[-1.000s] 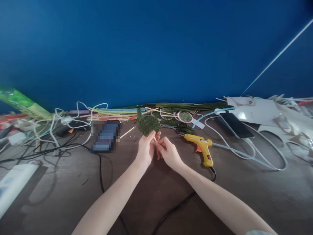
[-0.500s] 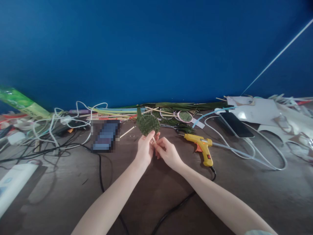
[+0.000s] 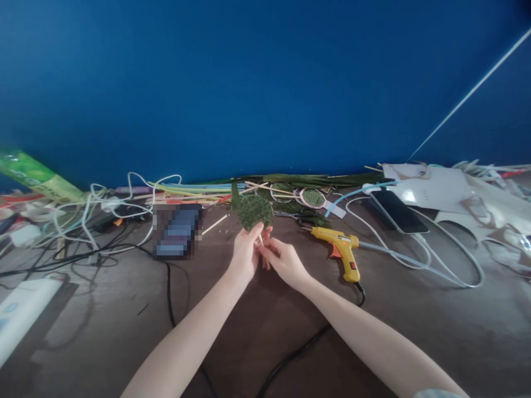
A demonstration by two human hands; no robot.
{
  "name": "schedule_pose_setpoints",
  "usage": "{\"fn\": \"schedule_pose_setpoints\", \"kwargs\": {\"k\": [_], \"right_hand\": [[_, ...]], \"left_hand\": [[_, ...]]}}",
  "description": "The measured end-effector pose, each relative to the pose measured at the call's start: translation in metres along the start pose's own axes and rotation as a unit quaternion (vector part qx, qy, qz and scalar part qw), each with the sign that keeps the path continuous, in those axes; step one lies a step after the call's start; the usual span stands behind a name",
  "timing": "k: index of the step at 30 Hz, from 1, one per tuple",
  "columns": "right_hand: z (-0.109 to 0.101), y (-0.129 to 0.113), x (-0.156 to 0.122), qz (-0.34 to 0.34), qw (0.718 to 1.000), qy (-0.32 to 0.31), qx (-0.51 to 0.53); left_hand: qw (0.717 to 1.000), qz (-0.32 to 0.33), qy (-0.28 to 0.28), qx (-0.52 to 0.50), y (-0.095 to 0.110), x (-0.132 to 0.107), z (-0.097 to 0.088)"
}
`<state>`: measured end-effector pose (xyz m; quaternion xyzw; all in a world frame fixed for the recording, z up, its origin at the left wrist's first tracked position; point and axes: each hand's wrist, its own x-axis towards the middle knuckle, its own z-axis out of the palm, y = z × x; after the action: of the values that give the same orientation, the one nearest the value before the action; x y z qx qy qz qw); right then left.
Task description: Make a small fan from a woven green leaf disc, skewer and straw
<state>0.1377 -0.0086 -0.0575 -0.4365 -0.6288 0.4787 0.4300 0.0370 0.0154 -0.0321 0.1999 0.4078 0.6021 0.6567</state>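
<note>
A round, flat green disc with a mottled surface (image 3: 254,212) stands tilted up above the table. My left hand (image 3: 245,251) is closed on its lower edge, thumb in front. Below the disc, a thin pale stick (image 3: 261,240) shows between my hands. My right hand (image 3: 285,260) pinches near the stick's lower part, fingertips close to my left fingers. Where the stick meets the disc is hidden by my fingers. To the right lies a yellow glue gun (image 3: 338,243) with an orange trigger and a glue stick in its back.
Similar green discs with pale rims (image 3: 313,198) lie behind, among thin sticks and long dark leaves (image 3: 348,179). A phone (image 3: 400,211) lies right, beside cut white card (image 3: 431,185). A pixelated dark device (image 3: 179,231), tangled white cables (image 3: 89,218) and a power strip (image 3: 31,304) are left.
My hands and the disc have barely moved; the disc has shifted slightly right in view. My right fingers sit a little lower on the stick. The grip is unchanged.
</note>
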Motion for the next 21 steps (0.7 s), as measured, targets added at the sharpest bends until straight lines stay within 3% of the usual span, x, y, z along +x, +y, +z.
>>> {"fn": "schedule_pose_setpoints", "kwargs": {"k": [7,21], "right_hand": [[0.0,0.003,0.003,0.018,0.999,0.032,0.038],[0.0,0.006,0.003,0.027,0.997,0.061,0.043]], "left_hand": [[0.996,-0.015,-0.075,0.044,-0.004,-0.001,-0.002],[0.993,-0.005,-0.093,0.076,-0.015,-0.006,-0.012]]}}
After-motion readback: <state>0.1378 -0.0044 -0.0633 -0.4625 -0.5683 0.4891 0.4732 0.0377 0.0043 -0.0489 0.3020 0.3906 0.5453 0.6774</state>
